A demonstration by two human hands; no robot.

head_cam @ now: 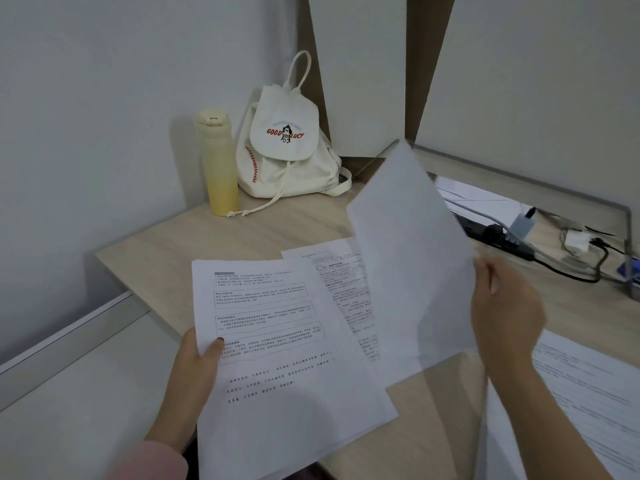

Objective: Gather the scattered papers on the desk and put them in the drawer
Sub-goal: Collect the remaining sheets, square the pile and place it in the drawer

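My left hand (pixel 197 365) grips the left edge of a printed sheet (pixel 277 358), thumb on top, above the light wooden desk (pixel 242 233). A second printed page (pixel 343 282) peeks out from under that sheet. My right hand (pixel 505 313) holds a blank-faced sheet (pixel 408 258) by its right edge, lifted and tilted upright over the other pages. More printed paper (pixel 588 393) lies on the desk at the lower right, and other white sheets (pixel 467 194) lie at the back right. No drawer is in view.
A pale yellow bottle (pixel 217 164) and a white drawstring backpack (pixel 287 147) stand at the desk's back corner by the wall. A black power strip with plugs and cables (pixel 512 237) runs along the right rear. A white ledge (pixel 69 393) lies to the left.
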